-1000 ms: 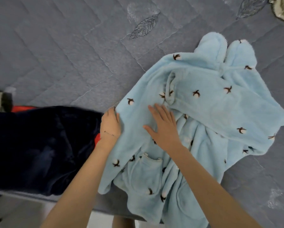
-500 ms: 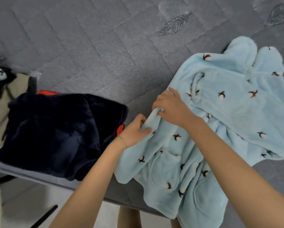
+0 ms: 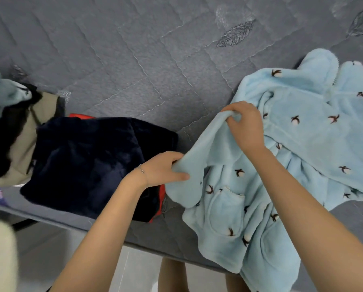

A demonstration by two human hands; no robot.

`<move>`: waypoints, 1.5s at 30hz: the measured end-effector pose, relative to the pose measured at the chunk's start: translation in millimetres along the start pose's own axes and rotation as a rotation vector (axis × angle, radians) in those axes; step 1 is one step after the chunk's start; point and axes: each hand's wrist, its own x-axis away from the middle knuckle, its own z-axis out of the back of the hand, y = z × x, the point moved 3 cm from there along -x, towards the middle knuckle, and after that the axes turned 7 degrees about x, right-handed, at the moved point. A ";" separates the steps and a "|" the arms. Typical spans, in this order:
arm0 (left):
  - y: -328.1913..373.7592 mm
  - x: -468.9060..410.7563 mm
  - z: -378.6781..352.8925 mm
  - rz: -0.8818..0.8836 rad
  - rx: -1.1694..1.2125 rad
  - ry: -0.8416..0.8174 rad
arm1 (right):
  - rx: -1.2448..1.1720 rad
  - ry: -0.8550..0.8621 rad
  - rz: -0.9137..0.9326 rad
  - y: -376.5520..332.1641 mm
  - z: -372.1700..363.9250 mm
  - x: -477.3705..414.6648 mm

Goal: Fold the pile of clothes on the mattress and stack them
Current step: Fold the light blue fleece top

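Note:
A light blue fleece garment (image 3: 307, 144) with small brown-and-white motifs and a front pocket lies rumpled on the grey quilted mattress (image 3: 134, 60), its lower part hanging over the near edge. My left hand (image 3: 163, 169) grips the garment's left edge, lifting it off the mattress. My right hand (image 3: 244, 125) pinches the same edge higher up, fingers curled round the fabric. A folded dark navy fleece (image 3: 88, 161) lies to the left, on top of something red (image 3: 81, 116).
At the far left sits a heap of other clothes (image 3: 10, 127) in beige, black and pale blue. The mattress's near edge (image 3: 75, 220) runs diagonally below the navy fleece, with pale floor beneath. The far mattress stretches grey and quilted.
A second ago both hands lay flat on the blue garment. They have since taken hold of its left edge and raised it. The camera has swung left, showing the heap of clothes.

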 end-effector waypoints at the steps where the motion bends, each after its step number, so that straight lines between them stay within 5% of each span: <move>1: -2.5 0.7 2.3 -0.002 -0.069 0.008 | -0.037 0.052 -0.058 1.1 4.8 -3.4; 5: -9.0 6.3 10.5 -0.061 -0.249 0.149 | -0.110 0.177 -0.233 13.0 28.1 -19.7; 15: -15.6 58.6 102.8 -0.250 0.448 0.667 | 0.005 0.036 -0.159 -22.5 4.2 -26.3; 20: -31.3 72.5 148.1 -0.167 0.844 0.559 | 0.082 0.031 -0.042 -58.8 -21.6 -37.2; 32: -12.0 57.0 188.1 -0.306 1.234 0.421 | 0.184 -0.027 -0.051 -83.9 -43.7 -69.0; 37: 27.3 20.5 176.3 -0.337 1.123 0.510 | -0.113 0.082 -0.087 -113.7 -39.4 -59.3; 42: 81.0 -19.7 134.1 -0.322 1.066 0.394 | -0.889 -0.291 -0.461 -139.9 -51.5 -46.5; 45: 111.3 -38.6 103.1 -0.224 1.092 0.282 | -1.157 -0.279 -0.699 -124.7 -48.4 -38.8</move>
